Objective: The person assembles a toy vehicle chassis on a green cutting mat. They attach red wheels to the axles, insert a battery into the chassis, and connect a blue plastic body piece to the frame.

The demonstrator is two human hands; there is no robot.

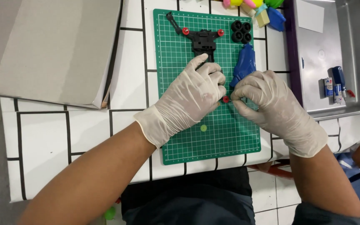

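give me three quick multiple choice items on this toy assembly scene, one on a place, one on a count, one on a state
1. Where are the black wheels?
A. in the metal tray
B. on the green cutting mat, top right
C. on the cardboard box

2. How many black wheels are clustered there?
A. two
B. four
C. six

3. What are the left hand and right hand like?
A. bare
B. gloved, fingers meeting at a small red part
C. resting apart, off the mat

Answers: 1 B, they sit inside the mat's corner. 2 B, four rings form a square. 3 B, whitish gloves cover both.

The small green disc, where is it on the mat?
In the head view, the small green disc lies alone on the green cutting mat, near its centre, just below the left hand.
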